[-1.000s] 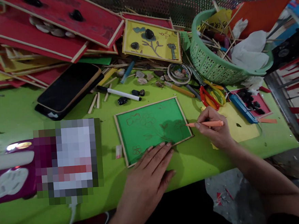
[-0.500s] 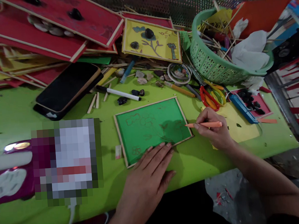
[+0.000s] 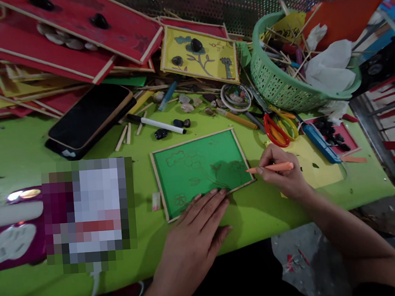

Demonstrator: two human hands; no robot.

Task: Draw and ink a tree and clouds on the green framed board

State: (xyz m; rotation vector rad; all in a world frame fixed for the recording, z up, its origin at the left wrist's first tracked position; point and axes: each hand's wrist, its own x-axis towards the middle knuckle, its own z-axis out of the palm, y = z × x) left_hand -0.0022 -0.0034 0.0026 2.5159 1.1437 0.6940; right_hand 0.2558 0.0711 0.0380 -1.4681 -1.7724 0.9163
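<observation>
A green board [image 3: 198, 166] with a thin wooden frame lies on the light green table, bearing fine brownish outlines of flowers, a stem and leaves. My left hand [image 3: 198, 224] rests flat with fingers stretched over its lower edge. Between the fingertips of my right hand [image 3: 282, 173] is an orange felt-tip pen [image 3: 276, 167]. Its tip touches or hovers just over the board near the right edge, beside a drawn flower; contact is too fine to tell. Under the right hand lies a yellow sheet [image 3: 320, 166].
Stacked red framed boards [image 3: 59, 54], a yellow picture [image 3: 201, 53] and a green basket [image 3: 280, 74] line the back. Scissors [image 3: 277, 129] and a blue cutter [image 3: 322, 144] lie right. A white marker [image 3: 162, 124], black phone [image 3: 90, 115] and purple power strip [image 3: 17, 228] are left.
The orange pen's tip has shifted slightly down and right along the board's right side, the right hand moving a little with it. My left hand stays in place.
</observation>
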